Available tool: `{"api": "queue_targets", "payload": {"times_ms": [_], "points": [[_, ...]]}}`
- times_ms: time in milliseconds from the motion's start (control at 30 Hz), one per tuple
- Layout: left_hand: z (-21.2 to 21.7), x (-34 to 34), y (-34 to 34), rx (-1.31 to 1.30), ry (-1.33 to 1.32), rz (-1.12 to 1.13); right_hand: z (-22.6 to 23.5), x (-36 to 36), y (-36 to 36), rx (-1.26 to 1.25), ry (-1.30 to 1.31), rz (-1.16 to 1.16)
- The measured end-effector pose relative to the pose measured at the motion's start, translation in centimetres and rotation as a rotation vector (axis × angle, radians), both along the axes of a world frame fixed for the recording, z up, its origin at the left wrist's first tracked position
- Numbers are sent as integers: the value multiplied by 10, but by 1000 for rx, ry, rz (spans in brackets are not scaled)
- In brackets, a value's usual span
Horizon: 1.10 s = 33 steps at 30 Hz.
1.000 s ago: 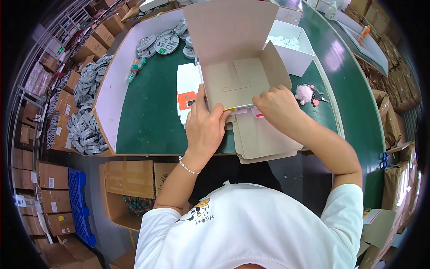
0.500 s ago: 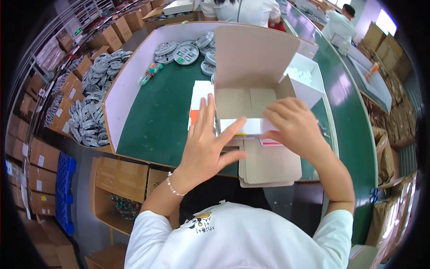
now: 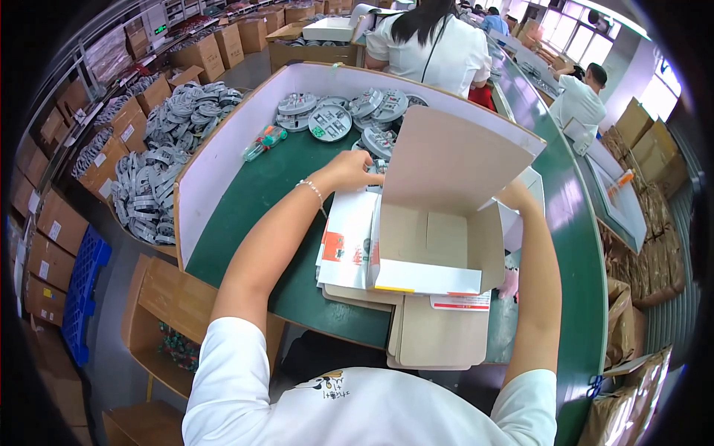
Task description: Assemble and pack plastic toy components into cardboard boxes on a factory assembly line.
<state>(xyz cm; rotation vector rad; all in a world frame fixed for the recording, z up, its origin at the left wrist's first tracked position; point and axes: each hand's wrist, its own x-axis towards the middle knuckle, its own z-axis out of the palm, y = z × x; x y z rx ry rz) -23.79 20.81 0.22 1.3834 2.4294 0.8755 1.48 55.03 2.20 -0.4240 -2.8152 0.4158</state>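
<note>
1. The right hand (image 3: 513, 195) is mostly hidden behind the raised flap of the open cardboard box (image 3: 435, 238) (only the wrist shows), so its grip cannot be told.
2. The left hand (image 3: 349, 169) has its fingertips behind that same flap.
3. The grey round parts (image 3: 331, 119) are too small to identify.
4. The flat cartons (image 3: 439, 338) lie partly under the box.

Raised box flap (image 3: 454, 160) blocks the right; grey discs (image 3: 349, 115) crowd the far bench (image 3: 275, 178), leaving open green at left.

Open cardboard box (image 3: 439, 245), lid raised.
</note>
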Motion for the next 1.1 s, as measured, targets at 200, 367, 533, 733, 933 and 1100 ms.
{"api": "queue_targets", "payload": {"times_ms": [200, 367, 533, 733, 933, 1100], "points": [[-18, -25, 37, -194, -68, -50, -35, -1, 26, -236, -39, 42], [-7, -22, 41, -211, -485, 55, -29, -4, 29, -143, -28, -16], [31, -9, 13, 150, -917, 28, 6, 7, -13, 62, 194, -24], [101, 36, -65, 683, -714, 67, 89, 50, -76, -336, 810, -306], [123, 126, -130, 1115, -707, -71, 129, 84, -203, -476, 943, 111], [108, 189, -129, 1305, -636, -156, 140, 80, -293, -326, 839, 473]]}}
